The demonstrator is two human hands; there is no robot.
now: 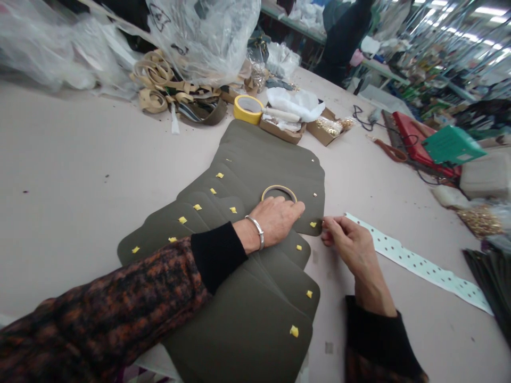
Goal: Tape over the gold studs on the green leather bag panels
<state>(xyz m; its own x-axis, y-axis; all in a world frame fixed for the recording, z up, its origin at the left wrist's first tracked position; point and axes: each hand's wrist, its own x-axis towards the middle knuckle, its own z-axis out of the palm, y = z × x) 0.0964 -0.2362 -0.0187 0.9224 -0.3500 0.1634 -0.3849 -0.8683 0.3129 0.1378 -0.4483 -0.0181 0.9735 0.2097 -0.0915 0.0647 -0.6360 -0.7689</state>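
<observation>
Overlapping olive-green panels (239, 303) lie fanned out on the table, with small yellow tape pieces (294, 331) stuck near their edges. My left hand (275, 221), a silver bangle at its wrist, rests over the upper panels. Its fingers are closed around the near side of a thin roll of yellow tape (279, 188). At the right edge of the top panel, beside a yellow tape piece, my right hand (347, 239) is pinched closed. Whatever sits between those fingertips is too small to make out. Two small metal fittings (315, 194) show on the top panel.
A pale strip with dark dots (423, 260) runs rightward behind my right hand. Farther back are a thick yellow tape roll (247, 109), a box of gold hardware (329, 127), coiled tan straps (154, 74) and plastic bags (207, 37). A green box (453, 144) stands right.
</observation>
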